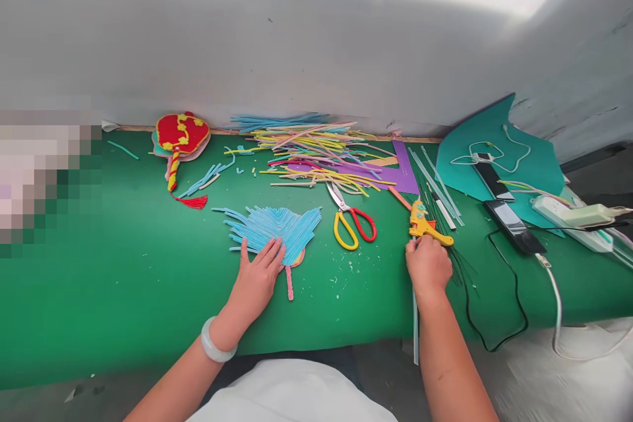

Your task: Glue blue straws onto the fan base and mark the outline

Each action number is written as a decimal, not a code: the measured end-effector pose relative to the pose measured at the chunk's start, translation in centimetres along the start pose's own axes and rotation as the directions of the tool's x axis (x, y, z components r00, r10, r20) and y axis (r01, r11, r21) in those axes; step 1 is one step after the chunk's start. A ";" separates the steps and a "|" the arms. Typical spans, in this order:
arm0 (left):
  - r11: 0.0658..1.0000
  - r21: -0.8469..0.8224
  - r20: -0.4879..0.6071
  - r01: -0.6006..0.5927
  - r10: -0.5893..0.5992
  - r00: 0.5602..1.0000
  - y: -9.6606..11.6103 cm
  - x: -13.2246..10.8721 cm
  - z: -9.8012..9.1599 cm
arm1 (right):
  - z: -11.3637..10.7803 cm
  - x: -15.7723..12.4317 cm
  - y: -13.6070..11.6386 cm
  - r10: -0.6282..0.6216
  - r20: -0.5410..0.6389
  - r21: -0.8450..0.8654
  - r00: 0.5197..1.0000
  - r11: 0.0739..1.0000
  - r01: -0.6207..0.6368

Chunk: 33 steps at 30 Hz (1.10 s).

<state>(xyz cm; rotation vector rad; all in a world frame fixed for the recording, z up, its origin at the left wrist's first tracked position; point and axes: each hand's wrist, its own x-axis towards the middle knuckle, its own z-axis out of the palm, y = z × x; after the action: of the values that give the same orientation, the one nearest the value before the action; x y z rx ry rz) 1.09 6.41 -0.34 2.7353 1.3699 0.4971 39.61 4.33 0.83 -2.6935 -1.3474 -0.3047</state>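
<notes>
My left hand (260, 273) lies flat with fingers stretched over a fan shape of light blue pipe cleaners (277, 227). Under the blue layer, a pinkish edge shows, and a pink fuzzy handle (289, 283) sticks out toward me. My right hand (429, 265) is closed at the back of a yellow glue gun (420, 221), whose nozzle points away from me. A long clear glue stick (415, 330) trails from it past the table's front edge. Between my hands lie scissors (349, 214) with one yellow and one red handle, blades partly apart.
Pipe cleaners (316, 145) in several colours are heaped at the back, partly over a purple sheet (406, 168). A red and yellow fan (182, 132) with a tassel lies back left. At right are a teal board (450, 158), a phone (514, 227), a power strip (568, 221) and cables.
</notes>
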 end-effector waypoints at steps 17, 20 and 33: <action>0.993 -0.103 -0.035 0.064 -0.068 0.997 0.3 0.5 0.2 | 1.3 -1.3 -6.2 -0.448 0.130 0.250 0.884 0.878 0.408; 0.989 -0.122 0.020 0.086 -0.084 0.996 0.4 0.6 -0.2 | 1.4 -1.2 -4.1 -0.431 0.164 0.236 0.887 0.891 0.388; 0.913 -0.163 -0.125 0.373 -0.395 0.910 -8.5 5.8 -4.5 | -1.5 -3.7 -4.2 -0.267 -0.076 0.234 0.961 0.932 0.278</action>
<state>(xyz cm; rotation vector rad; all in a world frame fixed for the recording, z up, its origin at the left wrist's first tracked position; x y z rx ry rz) -3.60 15.66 3.96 2.2738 1.7827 0.7510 33.87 3.73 1.47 -2.2906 -1.6307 -0.2045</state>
